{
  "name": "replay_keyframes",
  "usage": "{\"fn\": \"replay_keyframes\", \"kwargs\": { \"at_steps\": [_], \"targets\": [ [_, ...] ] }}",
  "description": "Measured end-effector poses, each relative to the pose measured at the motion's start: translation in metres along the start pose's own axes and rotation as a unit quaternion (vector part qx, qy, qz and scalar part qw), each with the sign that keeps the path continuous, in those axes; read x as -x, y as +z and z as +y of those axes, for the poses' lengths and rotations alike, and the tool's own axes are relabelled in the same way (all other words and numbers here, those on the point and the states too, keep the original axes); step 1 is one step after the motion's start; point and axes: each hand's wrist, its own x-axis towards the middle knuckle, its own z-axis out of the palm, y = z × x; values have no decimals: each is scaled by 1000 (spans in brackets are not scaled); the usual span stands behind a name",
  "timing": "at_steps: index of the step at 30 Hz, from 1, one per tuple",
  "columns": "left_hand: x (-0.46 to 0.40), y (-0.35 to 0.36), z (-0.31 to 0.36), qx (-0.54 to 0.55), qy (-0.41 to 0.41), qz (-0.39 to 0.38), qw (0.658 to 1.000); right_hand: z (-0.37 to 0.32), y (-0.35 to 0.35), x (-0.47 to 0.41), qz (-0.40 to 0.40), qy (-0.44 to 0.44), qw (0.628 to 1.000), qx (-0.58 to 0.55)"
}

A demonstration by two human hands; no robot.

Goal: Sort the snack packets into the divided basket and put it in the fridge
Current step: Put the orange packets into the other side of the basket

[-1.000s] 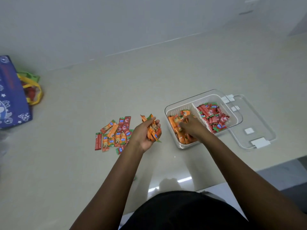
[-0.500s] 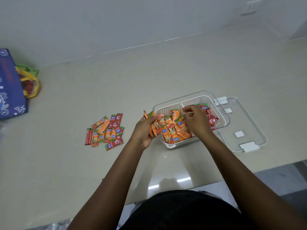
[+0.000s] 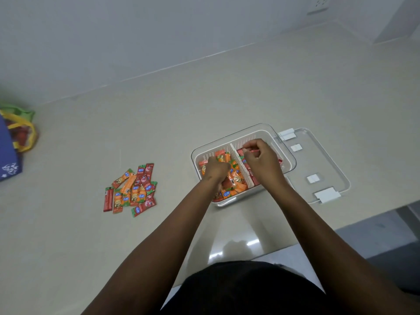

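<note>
The right hand [image 3: 261,162] pinches a red packet [image 3: 251,151] over the basket [image 3: 281,142]'s right compartment; it should release low. The left hand [image 3: 214,170] grips orange packets [image 3: 235,178].

The left hand [image 3: 214,170] is sunk among the orange packets [image 3: 236,178], its fingers hidden. Much of the red packets [image 3: 248,171] is covered by the right hand [image 3: 261,160]. The blue bag [image 3: 9,153] is cut by the left edge.
</note>
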Motion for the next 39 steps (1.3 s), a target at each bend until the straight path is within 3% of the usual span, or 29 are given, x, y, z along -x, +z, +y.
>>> {"fn": "replay_keyframes", "kwargs": {
  "at_steps": [9,18,26,33,39],
  "targets": [
    [11,-17,-6,-68,90,24,993,-7,6,3,22,8,1000,-4],
    [51,-108,-12,-43,214,65,974,-41,68,21,-12,-46,999,2],
    [55,-243,-85,-111,203,84,969,-58,171,62,-149,-86,985,11],
    [43,-314,-166,-175,140,123,967,-18,255,116,-343,-98,924,140],
    [21,-334,-198,-245,143,105,953,6,294,151,-488,-142,820,262]
  ]
}}
